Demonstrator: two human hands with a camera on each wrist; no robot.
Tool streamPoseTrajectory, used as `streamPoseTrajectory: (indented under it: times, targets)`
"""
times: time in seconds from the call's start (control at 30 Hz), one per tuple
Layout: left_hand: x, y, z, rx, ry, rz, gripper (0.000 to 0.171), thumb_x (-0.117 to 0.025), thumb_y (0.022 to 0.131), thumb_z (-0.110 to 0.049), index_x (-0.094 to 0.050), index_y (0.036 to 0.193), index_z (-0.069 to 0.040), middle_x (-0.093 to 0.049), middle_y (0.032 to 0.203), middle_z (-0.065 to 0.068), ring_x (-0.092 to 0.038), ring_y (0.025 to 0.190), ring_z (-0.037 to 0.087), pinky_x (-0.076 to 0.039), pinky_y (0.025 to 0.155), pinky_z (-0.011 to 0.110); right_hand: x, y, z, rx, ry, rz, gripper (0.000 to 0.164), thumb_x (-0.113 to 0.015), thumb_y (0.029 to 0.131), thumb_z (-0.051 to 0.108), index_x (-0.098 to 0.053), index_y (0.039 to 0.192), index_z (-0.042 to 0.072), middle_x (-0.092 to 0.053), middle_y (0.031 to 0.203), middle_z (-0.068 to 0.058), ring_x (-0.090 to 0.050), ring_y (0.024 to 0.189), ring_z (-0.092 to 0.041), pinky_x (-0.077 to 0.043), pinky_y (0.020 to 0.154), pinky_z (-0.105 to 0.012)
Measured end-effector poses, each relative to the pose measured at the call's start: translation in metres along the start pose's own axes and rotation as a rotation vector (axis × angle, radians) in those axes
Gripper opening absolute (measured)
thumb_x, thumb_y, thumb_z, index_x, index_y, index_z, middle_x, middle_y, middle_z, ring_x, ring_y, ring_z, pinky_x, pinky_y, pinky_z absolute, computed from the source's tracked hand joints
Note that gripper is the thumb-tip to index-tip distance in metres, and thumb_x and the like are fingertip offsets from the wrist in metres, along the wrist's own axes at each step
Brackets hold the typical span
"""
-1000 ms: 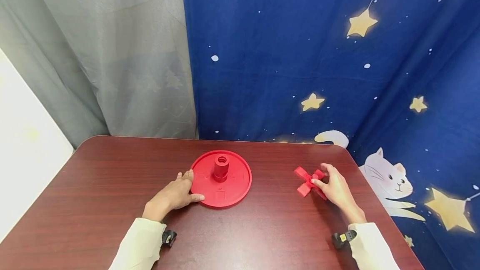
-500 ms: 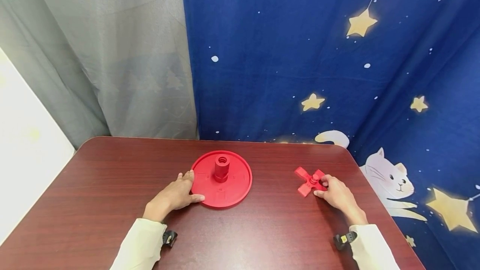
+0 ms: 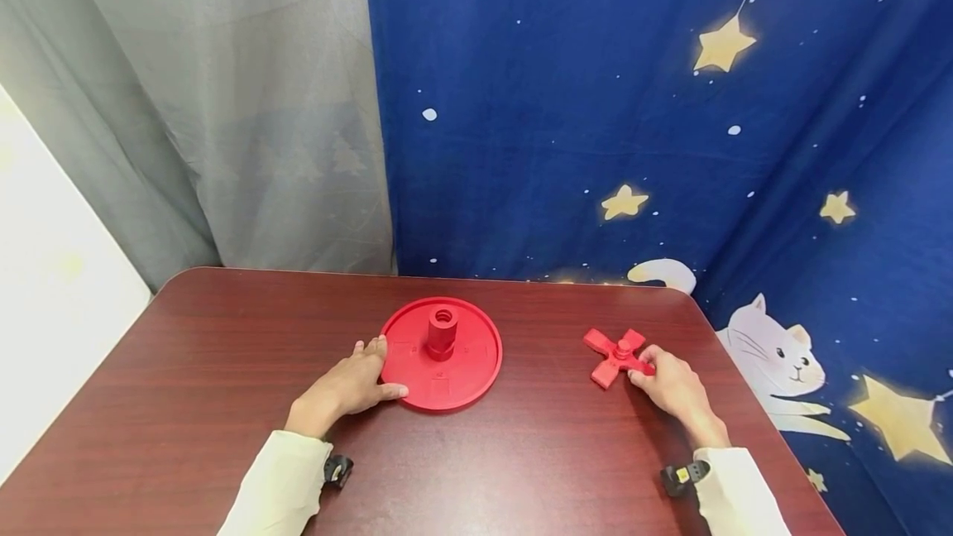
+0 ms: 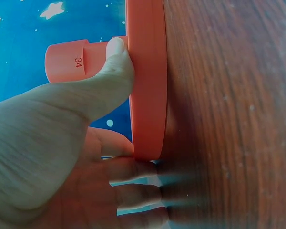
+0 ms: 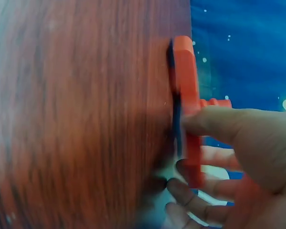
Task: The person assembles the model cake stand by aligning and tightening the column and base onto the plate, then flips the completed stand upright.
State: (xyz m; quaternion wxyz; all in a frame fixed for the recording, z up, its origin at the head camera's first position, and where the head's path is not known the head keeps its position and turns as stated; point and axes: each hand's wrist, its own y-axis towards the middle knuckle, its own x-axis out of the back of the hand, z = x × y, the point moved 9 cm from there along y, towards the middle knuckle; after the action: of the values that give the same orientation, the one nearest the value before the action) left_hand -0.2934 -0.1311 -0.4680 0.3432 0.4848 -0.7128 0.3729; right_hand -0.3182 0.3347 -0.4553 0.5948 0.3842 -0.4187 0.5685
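Observation:
A round red base [image 3: 469, 379] with a raised rim lies on the table, a hollow red post [image 3: 442, 329] standing upright at its middle. My left hand [image 3: 348, 383] holds its left edge; in the left wrist view the thumb [image 4: 115, 57] laps over the rim and the other fingers lie along the outside. To the right, my right hand [image 3: 673, 385] pinches one arm of a red cross-shaped piece [image 3: 606, 370] with a short threaded stud at its centre. In the right wrist view the cross [image 5: 185, 67] is seen edge-on, close above the tabletop.
The dark wood-grain table [image 3: 521, 470] has rounded far corners. Behind it hang a grey curtain [image 3: 290, 106] and a blue curtain [image 3: 521, 147] with stars and a white cat. A band with a small black device sits at each wrist.
My right hand has slid from the centre of the cross toward its near right arm and pinches there. The left hand and the round base stay put.

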Motion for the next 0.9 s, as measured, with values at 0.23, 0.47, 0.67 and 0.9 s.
streamPoseTrajectory:
  times: [0.23,0.47,0.67,0.9]
  targets:
    - [-0.001,-0.001,0.002,0.0,0.006,-0.004,0.094,-0.076,0.086,-0.039,-0.028,0.149,0.012,-0.03,0.154,0.033,-0.024,0.142,0.057,-0.035,0.109,0.063,0.021,0.003,0.017,0.167,0.155,-0.273,0.029,-0.074,0.087,0.011,-0.063,0.112,0.001,-0.068,0.1,-0.025,-0.061,0.084,-0.036,-0.049,0.076,-0.047]
    - [-0.001,0.0,0.002,-0.001,0.008,-0.005,0.095,-0.076,0.085,-0.04,-0.028,0.15,0.012,-0.03,0.154,0.033,-0.024,0.142,0.056,-0.036,0.108,0.063,0.031,0.002,0.025,0.141,0.298,-0.423,0.037,-0.079,0.083,0.009,-0.065,0.117,0.005,-0.071,0.106,-0.022,-0.066,0.083,-0.031,-0.05,0.076,-0.023]
    - [-0.001,0.0,0.002,0.004,0.003,0.0,0.095,-0.075,0.085,-0.04,-0.027,0.15,0.011,-0.03,0.155,0.032,-0.023,0.142,0.056,-0.035,0.109,0.063,0.029,0.007,0.033,0.102,0.567,-0.426,0.047,-0.077,0.084,0.002,-0.057,0.126,-0.002,-0.069,0.113,-0.025,-0.065,0.08,0.001,-0.044,0.074,0.001]
    - [-0.001,0.001,0.001,-0.005,0.012,0.003,0.094,-0.074,0.087,-0.038,-0.027,0.15,0.013,-0.028,0.155,0.033,-0.023,0.142,0.056,-0.032,0.112,0.062,0.017,0.013,0.053,0.081,0.848,-0.385,0.055,-0.076,0.083,-0.005,-0.047,0.13,-0.005,-0.066,0.115,-0.027,-0.061,0.076,0.009,-0.05,0.075,-0.006]
